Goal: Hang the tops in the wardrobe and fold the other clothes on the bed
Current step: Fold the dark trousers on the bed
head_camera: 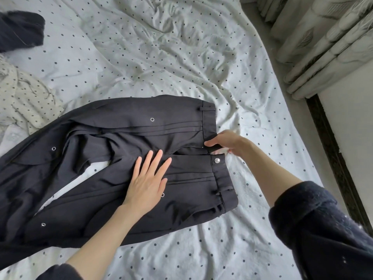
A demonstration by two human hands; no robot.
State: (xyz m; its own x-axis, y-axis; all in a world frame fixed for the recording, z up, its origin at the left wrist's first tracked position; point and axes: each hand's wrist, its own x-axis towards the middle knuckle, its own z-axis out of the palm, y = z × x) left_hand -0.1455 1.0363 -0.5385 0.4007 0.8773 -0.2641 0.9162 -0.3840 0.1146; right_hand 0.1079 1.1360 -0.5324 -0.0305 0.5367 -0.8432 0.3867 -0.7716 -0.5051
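A pair of dark navy trousers [96, 158] lies spread on the bed, waistband to the right, legs running off to the left, fly undone with a silver button showing. My left hand [148, 179] presses flat on the front of the near leg, fingers straight. My right hand [228, 142] pinches the waistband at the far side of the open fly. A cream dotted garment [24, 98] lies crumpled at the left edge. A dark fuzzy garment [20, 29] sits at the top left corner.
The bed is covered by a rumpled white sheet with dark dots [161, 47]. Its right edge drops to a narrow floor strip. Pale curtains [323, 41] hang at the upper right, beside a dark frame [335, 158] and a white wall.
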